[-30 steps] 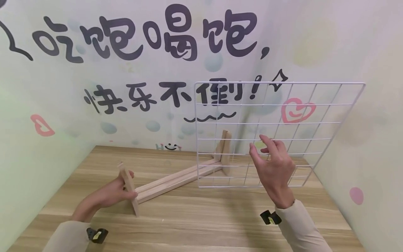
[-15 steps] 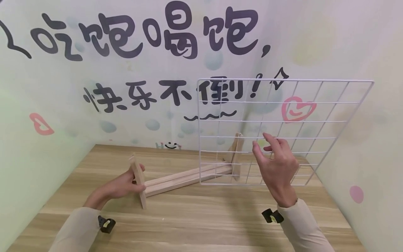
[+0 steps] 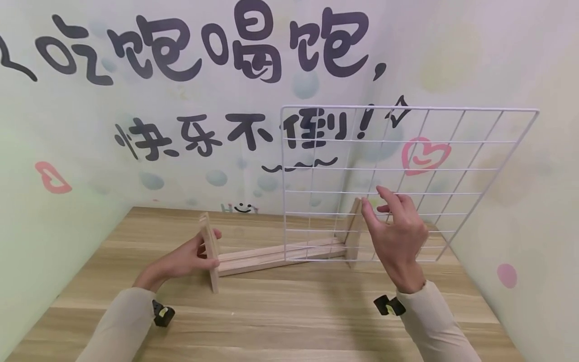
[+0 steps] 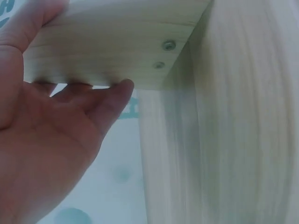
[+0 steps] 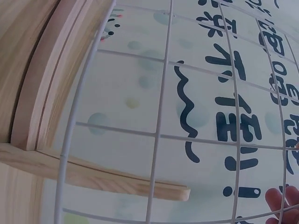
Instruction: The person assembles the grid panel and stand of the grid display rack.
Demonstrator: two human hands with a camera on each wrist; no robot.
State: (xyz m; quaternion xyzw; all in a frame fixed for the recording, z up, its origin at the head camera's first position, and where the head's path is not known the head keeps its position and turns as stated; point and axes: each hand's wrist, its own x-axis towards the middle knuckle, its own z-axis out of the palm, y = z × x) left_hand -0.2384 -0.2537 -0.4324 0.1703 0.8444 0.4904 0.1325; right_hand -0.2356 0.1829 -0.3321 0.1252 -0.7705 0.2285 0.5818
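My left hand (image 3: pixel 183 259) grips the near-left end board (image 3: pixel 209 251) of a pale wooden stand. In the left wrist view, fingers press along this board's edge (image 4: pixel 107 42), near two screw heads. Two parallel rails (image 3: pixel 276 257) run from it to an upright end board (image 3: pixel 355 241) on the right. My right hand (image 3: pixel 400 236) holds a white wire grid panel (image 3: pixel 407 108) upright in front of the stand's right end. Through the mesh, the right wrist view shows the stand's end board (image 5: pixel 154 185) and a few fingertips (image 5: pixel 275 199) behind the wires.
The stand is on a wood-grain tabletop (image 3: pixel 271 322). Behind it rises a pale wall (image 3: pixel 217 95) with dark lettering and coloured drawings; side walls flank the table. Each wrist wears a small black device, on the left (image 3: pixel 164 314) and right (image 3: pixel 389 305).
My left hand has shifted the wooden stand rightward, and its rails lie more sideways now. Its right end board has come further behind the grid. My right hand stays nearly still with the panel.
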